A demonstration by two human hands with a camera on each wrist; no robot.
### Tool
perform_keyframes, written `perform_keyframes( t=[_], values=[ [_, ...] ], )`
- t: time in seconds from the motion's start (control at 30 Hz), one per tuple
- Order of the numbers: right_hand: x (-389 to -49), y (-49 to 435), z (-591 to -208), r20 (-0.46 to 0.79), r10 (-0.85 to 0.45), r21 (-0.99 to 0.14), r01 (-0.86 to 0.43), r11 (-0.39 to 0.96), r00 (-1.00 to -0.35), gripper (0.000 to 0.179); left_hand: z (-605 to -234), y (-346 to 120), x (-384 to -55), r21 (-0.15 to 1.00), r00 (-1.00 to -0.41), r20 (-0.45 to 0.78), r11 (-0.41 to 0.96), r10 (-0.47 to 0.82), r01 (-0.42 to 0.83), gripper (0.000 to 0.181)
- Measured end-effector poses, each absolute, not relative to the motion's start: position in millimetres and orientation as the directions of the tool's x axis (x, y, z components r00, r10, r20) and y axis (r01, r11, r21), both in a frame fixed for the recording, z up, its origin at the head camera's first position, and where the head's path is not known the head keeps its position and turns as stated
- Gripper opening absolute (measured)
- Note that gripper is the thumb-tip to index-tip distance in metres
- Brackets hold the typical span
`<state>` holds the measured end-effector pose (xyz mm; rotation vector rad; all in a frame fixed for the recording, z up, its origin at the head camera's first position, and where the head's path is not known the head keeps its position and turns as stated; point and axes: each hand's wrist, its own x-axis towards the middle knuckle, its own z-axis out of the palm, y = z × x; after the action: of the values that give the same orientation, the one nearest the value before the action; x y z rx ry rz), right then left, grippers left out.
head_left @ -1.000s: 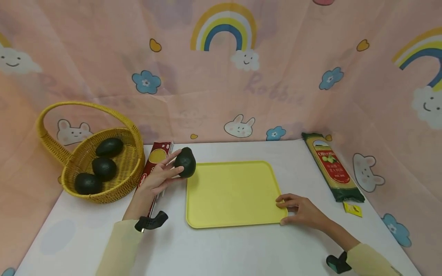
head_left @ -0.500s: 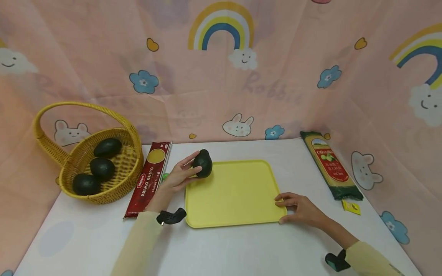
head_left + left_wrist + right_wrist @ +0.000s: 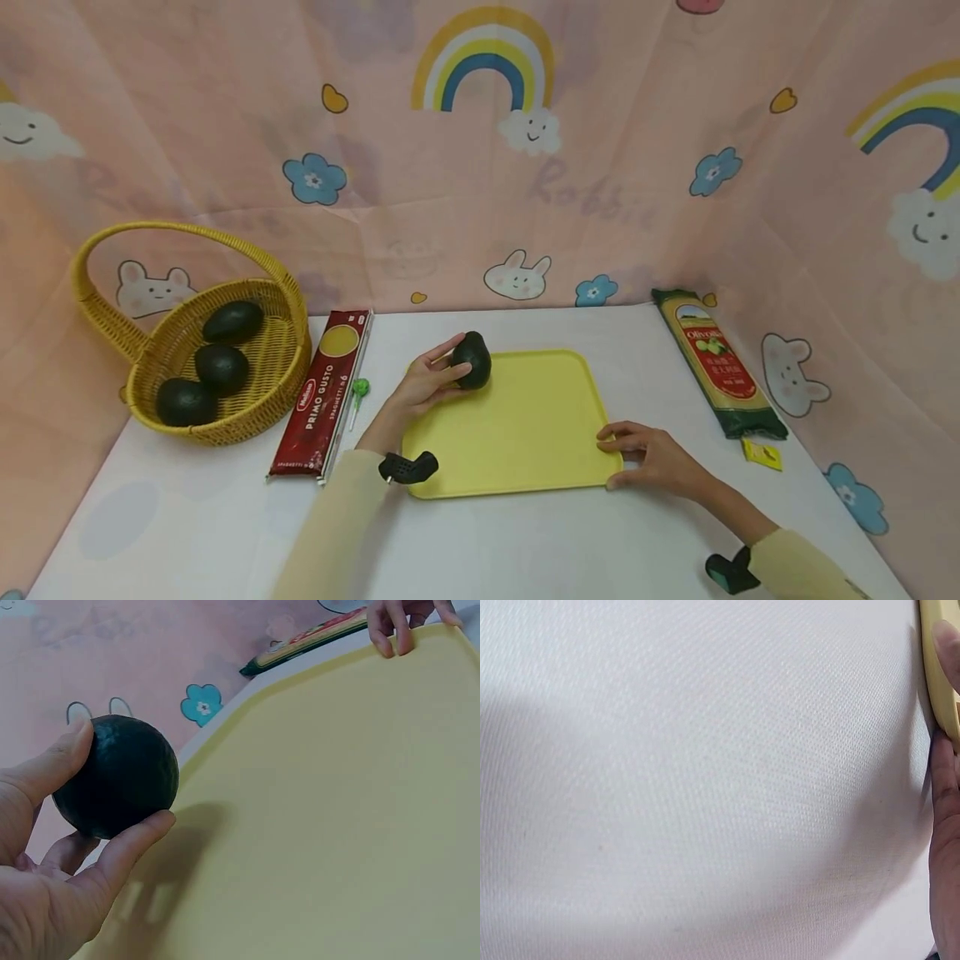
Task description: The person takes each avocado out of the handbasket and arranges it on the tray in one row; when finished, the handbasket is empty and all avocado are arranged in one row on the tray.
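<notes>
The yellow tray (image 3: pixel 525 437) lies in the middle of the white table (image 3: pixel 525 546), and its surface stretches right from under my left hand (image 3: pixel 422 387) to my right hand (image 3: pixel 651 458). A strip of table runs along its far edge up to the pink cloth backdrop (image 3: pixel 420 183), and a wider one along its near edge. To the left, a green lollipop (image 3: pixel 361 387) lies just beside the red spaghetti packet (image 3: pixel 324 398), with the basket (image 3: pixel 279 404) left of that. On the right, well apart from the tray, the green-and-gold Olivoilà bag (image 3: pixel 720 367) slants along the table's right side, a small yellow packet (image 3: pixel 762 454) at its near end.

The tray is smooth and flat, with a raised rim and rounded corners; the basket is woven, its arched handle wrapped, and it holds three dark avocados (image 3: pixel 222 369).

My left hand is closed to the width of a single avocado (image 3: pixel 474 362), dark, rounded and slightly pebbled, thumb on one side and fingers on the other; I hold it above the tray's far left part, its shadow falling on the yellow. My right hand is bent narrowly over the tray's right rim, gripping it by the near corner
</notes>
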<state>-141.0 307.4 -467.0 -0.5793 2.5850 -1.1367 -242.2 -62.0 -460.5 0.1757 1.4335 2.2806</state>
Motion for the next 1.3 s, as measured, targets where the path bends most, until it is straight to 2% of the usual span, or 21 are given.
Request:
perform_keyframes(
  t=[0.47, 1.3],
  values=[
    [-138.5, 308.3, -467.8, -0.083, -0.456, -0.782, -0.225, 0.582, -0.886, 0.046, -466.1, -16.4, -247.5, 0.919, -0.878, -0.137, -0.272, 0.458, -0.285, 0.057],
    [-138.9, 306.7, -465.7, -0.088, -0.438, -0.760, -0.223, 0.610, -0.895, 0.046, -461.0, 43.8, -247.3, 0.999, -0.927, -0.043, 0.025, 0.372, -0.037, 0.054]
  ],
)
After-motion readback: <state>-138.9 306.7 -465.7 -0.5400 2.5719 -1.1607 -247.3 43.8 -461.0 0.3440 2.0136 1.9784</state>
